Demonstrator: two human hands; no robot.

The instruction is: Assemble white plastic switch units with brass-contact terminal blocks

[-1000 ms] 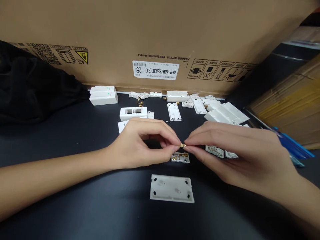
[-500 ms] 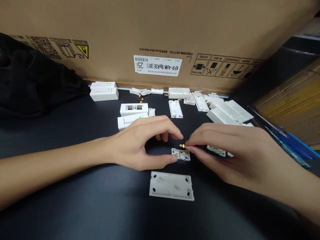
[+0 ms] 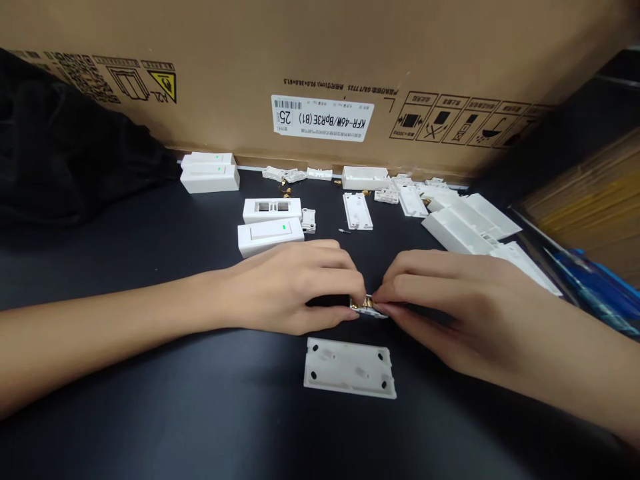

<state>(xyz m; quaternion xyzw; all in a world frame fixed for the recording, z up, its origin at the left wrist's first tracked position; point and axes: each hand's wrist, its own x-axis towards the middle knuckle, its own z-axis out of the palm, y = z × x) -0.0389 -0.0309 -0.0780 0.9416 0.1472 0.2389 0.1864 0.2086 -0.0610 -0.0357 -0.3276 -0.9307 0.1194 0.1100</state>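
My left hand (image 3: pixel 303 287) pinches the left end of a small white plastic switch base (image 3: pixel 376 313) between thumb and bent fingers. Brass contact pieces (image 3: pixel 369 303) show in the base, partly covered by my fingertips. At the base's right end, my right hand (image 3: pixel 443 300) has thumb and index finger closed on a small brass contact, mostly hidden. Closer to me, a white rectangular back plate (image 3: pixel 350 369) with corner holes lies flat on the black table.
Assembled white rocker switches (image 3: pixel 273 235) lie beyond my left hand, near an open switch housing (image 3: pixel 273 210). Further right are white housings (image 3: pixel 465 223) and a small plate (image 3: pixel 358 211). A large cardboard box (image 3: pixel 225 87) stands behind; black cloth (image 3: pixel 75 153) lies left.
My left fingers have closed down onto the switch base, which now looks tilted. My right hand has brought the brass contact down to the base. The view has shifted slightly.
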